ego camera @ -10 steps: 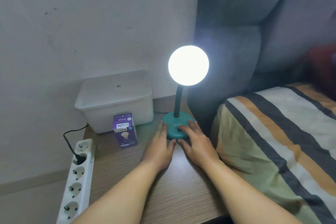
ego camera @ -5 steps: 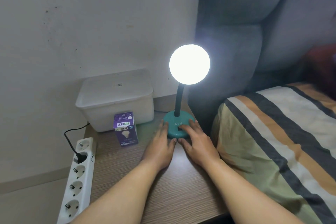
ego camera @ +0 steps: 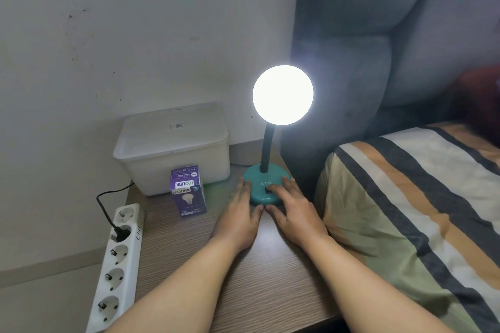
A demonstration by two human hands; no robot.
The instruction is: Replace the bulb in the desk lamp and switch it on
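Nearest us, our left hand lies flat on the wooden table, fingers together and straight, tips against the left rim of the teal base, clamped on nothing. Our right hand rests across the base's front, fingers slightly spread, one at the black switch. We judge the switching-on step to be at its end, so we should lift off straight, without nudging the base (it looks light). Beyond, the bulb glows on the desk lamp's black neck; the purple bulb box stands left, before the white tub.
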